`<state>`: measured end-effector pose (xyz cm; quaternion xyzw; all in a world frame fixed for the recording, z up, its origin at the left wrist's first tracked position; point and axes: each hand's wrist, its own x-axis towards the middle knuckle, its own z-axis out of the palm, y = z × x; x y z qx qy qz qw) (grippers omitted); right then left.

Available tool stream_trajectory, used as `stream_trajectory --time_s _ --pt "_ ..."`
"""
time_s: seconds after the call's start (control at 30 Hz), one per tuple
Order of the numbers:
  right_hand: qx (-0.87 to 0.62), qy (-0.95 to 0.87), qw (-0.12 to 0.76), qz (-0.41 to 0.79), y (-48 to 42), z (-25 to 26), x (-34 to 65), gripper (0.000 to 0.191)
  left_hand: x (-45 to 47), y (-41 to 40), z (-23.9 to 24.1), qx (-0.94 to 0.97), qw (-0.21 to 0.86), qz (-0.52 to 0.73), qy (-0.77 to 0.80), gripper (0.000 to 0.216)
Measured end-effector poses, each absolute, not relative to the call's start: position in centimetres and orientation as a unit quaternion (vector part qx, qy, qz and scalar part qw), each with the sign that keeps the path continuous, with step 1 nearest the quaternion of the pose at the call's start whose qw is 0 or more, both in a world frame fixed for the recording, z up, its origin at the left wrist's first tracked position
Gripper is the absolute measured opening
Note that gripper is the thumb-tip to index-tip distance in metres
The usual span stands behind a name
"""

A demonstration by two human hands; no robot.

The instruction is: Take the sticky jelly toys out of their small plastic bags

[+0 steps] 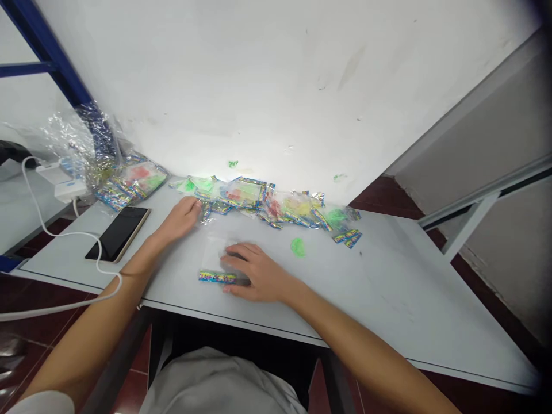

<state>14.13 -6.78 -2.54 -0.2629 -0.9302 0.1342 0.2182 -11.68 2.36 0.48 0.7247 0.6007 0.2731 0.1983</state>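
My right hand [252,271] lies on a clear plastic packet [214,253] with a colourful printed header strip [218,278], fingers curled and pressing it flat on the white table [388,287]. My left hand [183,217] reaches forward, its fingertips touching the near edge of a row of small packets [263,201] holding green, red and yellow pieces, piled along the wall. Its fingers are bent and partly hidden among the packets. A loose green piece [297,247] lies on the table to the right of my right hand.
A black phone [118,233] lies at the left with a white cable [64,236] running to a charger [60,175]. More packets [129,184] and crumpled clear plastic [81,144] sit at the back left beside a blue frame [52,57]. A grey rail [474,207] stands right.
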Motion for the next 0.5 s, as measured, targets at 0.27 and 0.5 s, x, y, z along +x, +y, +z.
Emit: stream_trajectory --time_s 0.27,0.5 --pt "-0.27 -0.943 0.181 0.078 -7.5 -2.6 11.4 0.07 -13.5 0.9 0.7 0.683 0.246 0.327 0.605 0.033" --pt "-0.275 -0.941 0.193 0.031 -8.5 -2.8 7.3 0.077 -12.9 -0.4 2.8 0.595 0.301 0.437 0.604 0.031"
